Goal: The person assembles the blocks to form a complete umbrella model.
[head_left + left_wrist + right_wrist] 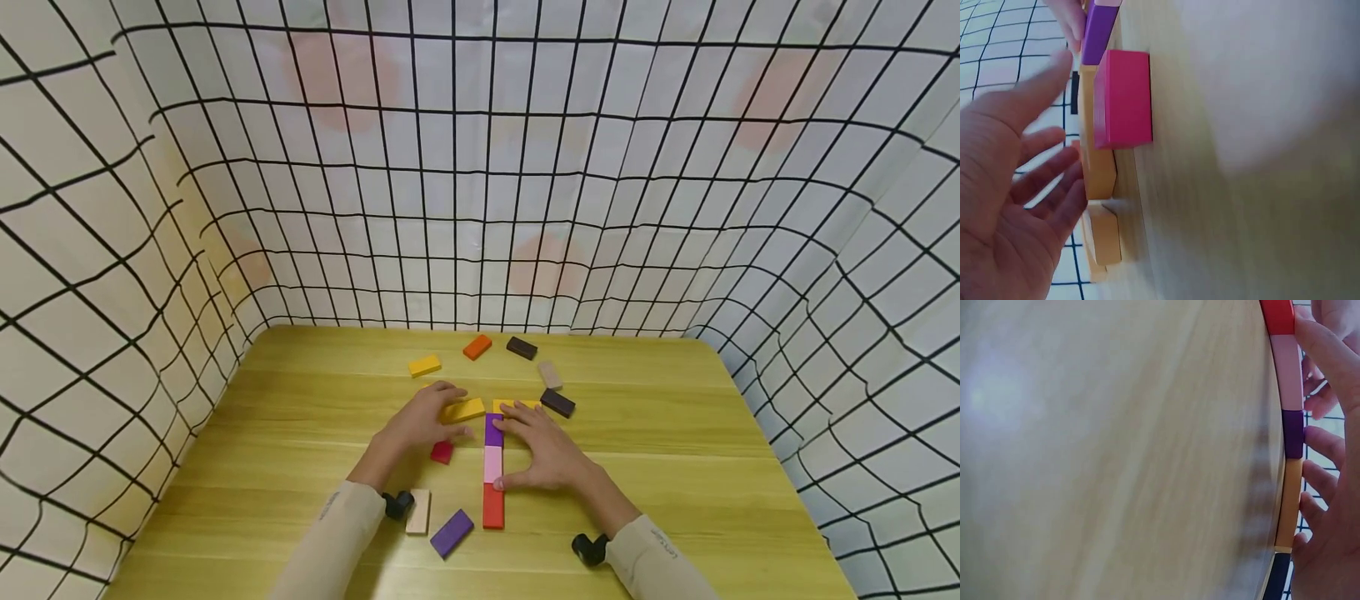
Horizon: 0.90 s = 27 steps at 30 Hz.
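Observation:
A column of flat blocks, red, pink and purple, runs away from the person in the head view. Across its far end lie two yellow blocks, one left and one right. My right hand spreads over the column, its thumb by the red-pink joint and fingertips touching the purple and right yellow blocks. With fingers apart, my left hand hovers at the left yellow block; whether it touches is unclear. A crimson block sits below that hand.
Loose blocks lie around: yellow, orange, two black, a beige one, and near the person a beige block and a purple block. Black wire mesh stands behind and beside the wooden table.

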Each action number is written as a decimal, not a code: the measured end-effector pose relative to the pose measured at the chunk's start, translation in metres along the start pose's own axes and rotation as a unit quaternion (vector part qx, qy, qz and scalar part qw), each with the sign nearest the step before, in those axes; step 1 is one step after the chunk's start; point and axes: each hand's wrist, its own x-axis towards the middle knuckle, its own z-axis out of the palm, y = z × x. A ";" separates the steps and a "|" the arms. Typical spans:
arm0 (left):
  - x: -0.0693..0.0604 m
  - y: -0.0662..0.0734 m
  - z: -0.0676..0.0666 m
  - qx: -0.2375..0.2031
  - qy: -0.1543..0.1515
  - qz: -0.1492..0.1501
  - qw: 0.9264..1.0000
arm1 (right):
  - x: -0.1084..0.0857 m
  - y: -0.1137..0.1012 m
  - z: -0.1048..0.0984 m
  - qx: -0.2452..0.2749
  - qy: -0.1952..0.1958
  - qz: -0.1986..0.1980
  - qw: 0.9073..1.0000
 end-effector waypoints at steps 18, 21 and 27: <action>0.012 0.005 0.004 0.042 -0.012 0.000 0.999 | -0.001 0.001 0.002 0.012 0.005 -0.003 1.000; 0.015 0.006 0.002 0.046 -0.013 0.007 0.999 | -0.001 0.001 0.002 0.016 0.004 -0.004 1.000; 0.020 0.011 -0.003 0.050 -0.014 0.012 0.999 | -0.001 0.000 0.001 0.025 0.003 -0.001 1.000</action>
